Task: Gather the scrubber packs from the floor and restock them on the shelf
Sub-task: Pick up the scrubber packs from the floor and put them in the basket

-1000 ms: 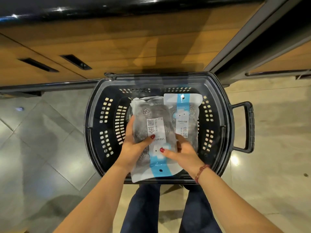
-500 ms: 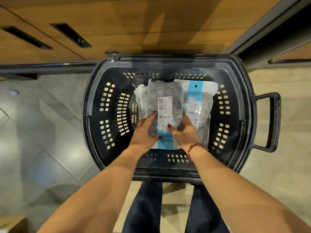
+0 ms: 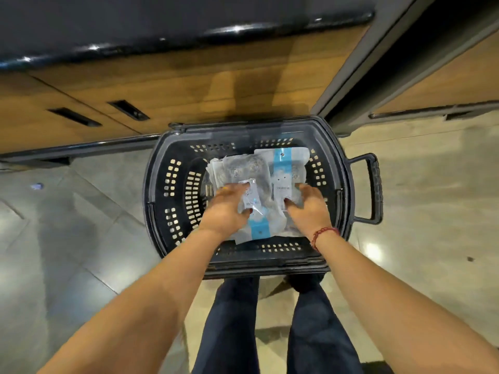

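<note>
In the basket (image 3: 151,184), the stacked scrubber packs (image 3: 240,168) look light, soft and slippery; left hand (image 3: 225,209) and right hand (image 3: 310,209) seemingly curl round their side edges, the best hold.

Both arms stretch forward, left hand (image 3: 225,209) and right hand (image 3: 307,205) gripping scrubber packs (image 3: 259,171)

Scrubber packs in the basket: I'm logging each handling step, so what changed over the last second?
The top pack, whose near end overhung the basket rim, has gone down onto the stack inside. The left hand keeps hold of it; the right hand shifted onto the right pack. The basket stayed put.
</note>
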Demonstrator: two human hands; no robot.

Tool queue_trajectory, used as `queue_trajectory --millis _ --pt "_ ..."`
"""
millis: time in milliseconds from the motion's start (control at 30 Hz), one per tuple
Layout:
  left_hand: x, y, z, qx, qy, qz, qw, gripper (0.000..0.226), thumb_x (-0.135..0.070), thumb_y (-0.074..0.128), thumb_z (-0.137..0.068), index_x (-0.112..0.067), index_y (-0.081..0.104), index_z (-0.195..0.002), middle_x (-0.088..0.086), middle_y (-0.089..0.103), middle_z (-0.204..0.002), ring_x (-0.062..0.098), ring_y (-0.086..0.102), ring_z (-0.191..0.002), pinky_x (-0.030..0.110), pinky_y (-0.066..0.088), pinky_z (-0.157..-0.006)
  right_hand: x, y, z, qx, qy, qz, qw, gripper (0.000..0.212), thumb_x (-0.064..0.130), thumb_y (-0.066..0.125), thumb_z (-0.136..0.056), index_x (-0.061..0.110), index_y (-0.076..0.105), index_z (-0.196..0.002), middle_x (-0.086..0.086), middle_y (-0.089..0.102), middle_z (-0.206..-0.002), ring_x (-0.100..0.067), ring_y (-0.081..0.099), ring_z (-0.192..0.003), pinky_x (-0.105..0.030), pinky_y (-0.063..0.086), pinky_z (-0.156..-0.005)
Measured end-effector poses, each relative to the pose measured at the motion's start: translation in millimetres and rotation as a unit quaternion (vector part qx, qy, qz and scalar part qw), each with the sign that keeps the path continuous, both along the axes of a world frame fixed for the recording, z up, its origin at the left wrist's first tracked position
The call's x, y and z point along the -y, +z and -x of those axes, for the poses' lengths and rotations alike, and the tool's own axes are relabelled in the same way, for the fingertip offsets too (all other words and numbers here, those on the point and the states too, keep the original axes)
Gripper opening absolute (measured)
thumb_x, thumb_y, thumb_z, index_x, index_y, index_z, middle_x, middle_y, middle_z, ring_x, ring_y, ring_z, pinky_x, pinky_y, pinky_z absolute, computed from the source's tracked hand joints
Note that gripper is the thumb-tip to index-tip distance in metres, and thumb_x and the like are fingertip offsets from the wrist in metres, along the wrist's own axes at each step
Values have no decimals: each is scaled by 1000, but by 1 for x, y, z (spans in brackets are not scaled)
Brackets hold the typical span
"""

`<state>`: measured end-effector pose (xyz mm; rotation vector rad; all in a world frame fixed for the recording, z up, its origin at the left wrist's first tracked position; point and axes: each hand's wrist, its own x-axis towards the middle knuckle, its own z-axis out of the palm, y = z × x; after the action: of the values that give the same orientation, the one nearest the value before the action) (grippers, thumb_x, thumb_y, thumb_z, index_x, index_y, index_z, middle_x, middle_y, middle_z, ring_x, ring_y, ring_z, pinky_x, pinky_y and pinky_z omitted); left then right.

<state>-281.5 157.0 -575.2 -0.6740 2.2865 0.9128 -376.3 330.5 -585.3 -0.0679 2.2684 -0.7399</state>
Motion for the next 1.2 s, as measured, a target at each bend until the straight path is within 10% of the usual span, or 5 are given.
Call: queue_trajectory --millis 467,1200 --pt "-111 301 106 -375 -269 153 874 51 -27 67 -80 -7 60 -126 14 63 -116 37 56 -109 44 51 -87 -150 303 16 -308 -45 -63 948 43 35 62 -89 16 56 -127 -6 57 -126 -28 49 -117 -39 40 -98" --pt "-527 381 280 -413 -478 81 771 58 -41 57 -91 -23 42 -145 2 51 -137 22 47 -123 34 48 -92 -605 382 49 -325 -371 -111 863 44 37 65 -87 17 57 -126 -4 56 -129 -23 46 -124 -34 37 -102"
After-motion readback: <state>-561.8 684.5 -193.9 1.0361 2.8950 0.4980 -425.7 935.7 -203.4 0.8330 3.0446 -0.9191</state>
